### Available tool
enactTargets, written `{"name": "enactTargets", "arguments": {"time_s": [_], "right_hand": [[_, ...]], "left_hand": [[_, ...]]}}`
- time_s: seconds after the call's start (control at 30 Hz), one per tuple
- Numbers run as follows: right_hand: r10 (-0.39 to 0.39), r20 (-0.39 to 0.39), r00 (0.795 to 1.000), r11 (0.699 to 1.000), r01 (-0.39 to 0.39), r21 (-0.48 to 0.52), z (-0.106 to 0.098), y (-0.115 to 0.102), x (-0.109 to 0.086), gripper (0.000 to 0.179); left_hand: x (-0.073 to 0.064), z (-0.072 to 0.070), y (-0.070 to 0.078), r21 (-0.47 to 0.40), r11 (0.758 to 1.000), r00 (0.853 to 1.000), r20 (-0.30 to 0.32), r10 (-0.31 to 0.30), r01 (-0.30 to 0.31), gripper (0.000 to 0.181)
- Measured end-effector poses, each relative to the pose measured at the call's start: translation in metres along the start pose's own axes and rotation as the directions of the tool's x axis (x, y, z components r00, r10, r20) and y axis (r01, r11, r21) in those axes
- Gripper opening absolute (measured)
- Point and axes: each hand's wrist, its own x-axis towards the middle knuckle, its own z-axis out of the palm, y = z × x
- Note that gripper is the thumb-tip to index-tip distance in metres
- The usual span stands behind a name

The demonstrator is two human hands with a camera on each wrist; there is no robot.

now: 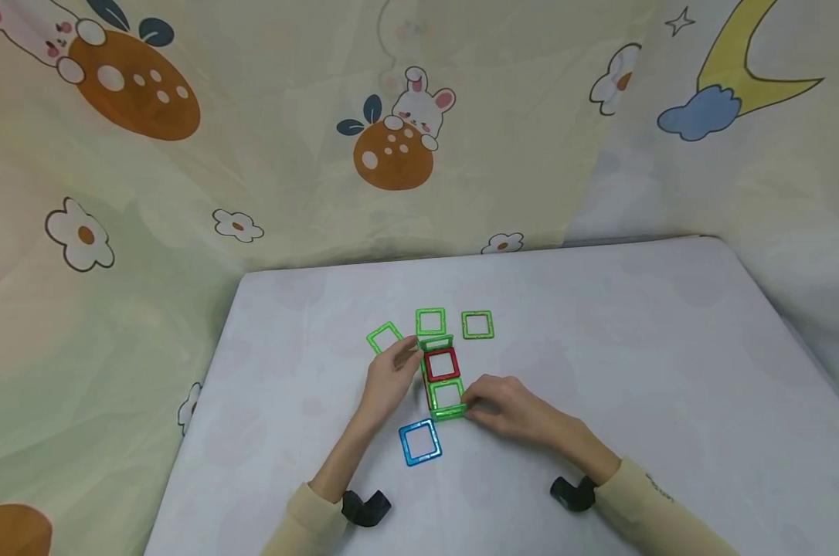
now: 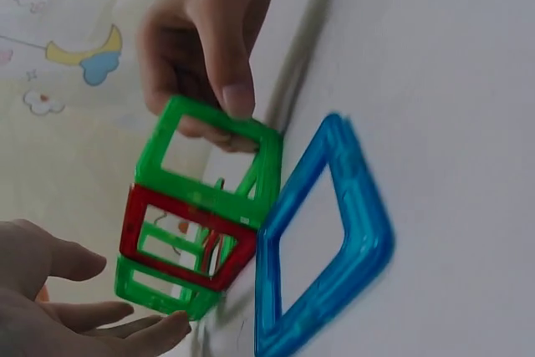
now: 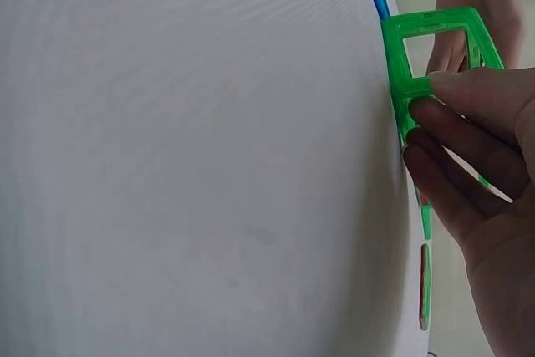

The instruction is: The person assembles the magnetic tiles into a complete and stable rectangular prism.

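A small structure of square magnetic tiles stands mid-table, with a red tile (image 1: 443, 378) on top next to a green one and green tiles (image 1: 450, 414) upright at both ends. My right hand (image 1: 510, 409) pinches the near green end tile, its thumb (image 3: 481, 94) on the frame and curled fingers beneath. At the far left of the structure is my left hand (image 1: 388, 382); its fingers (image 2: 159, 336) stretch out loosely beside the far green tile (image 2: 146, 294), thumb apart. A blue tile (image 2: 368, 240) lies in front, its corner close to the structure's base.
Beyond the structure lie loose green tiles: one behind it (image 1: 430, 310), one to the right (image 1: 478, 313), and a turned one (image 1: 381, 329) beside the left hand. The white table (image 1: 670, 347) ends at a printed cloth backdrop (image 1: 287, 154).
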Motion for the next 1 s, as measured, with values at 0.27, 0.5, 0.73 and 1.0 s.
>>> {"name": "enactTargets", "arguments": {"time_s": [0.27,0.5,0.73,1.0], "right_hand": [[0.010,0.001,1.000,1.000,-0.010,0.005,0.003,-0.003,0.003,0.023],[0.022,-0.002,1.000,1.000,-0.022,-0.015,0.006,-0.005,0.005,0.024],[0.022,0.017,1.000,1.000,-0.021,-0.016,0.005,-0.007,0.008,0.025],[0.011,-0.026,1.000,1.000,-0.011,-0.001,-0.010,-0.003,0.006,0.027]], "left_hand": [[-0.015,0.008,0.002,-0.032,0.999,0.999,-0.039,-0.029,0.028,0.053],[-0.020,0.012,-0.001,-0.028,0.998,0.997,-0.057,-0.054,0.053,0.051],[-0.018,0.010,-0.001,-0.036,0.998,0.997,-0.053,-0.052,0.050,0.050],[-0.016,0.007,-0.003,-0.069,0.997,0.999,-0.029,-0.034,0.032,0.049]]}}
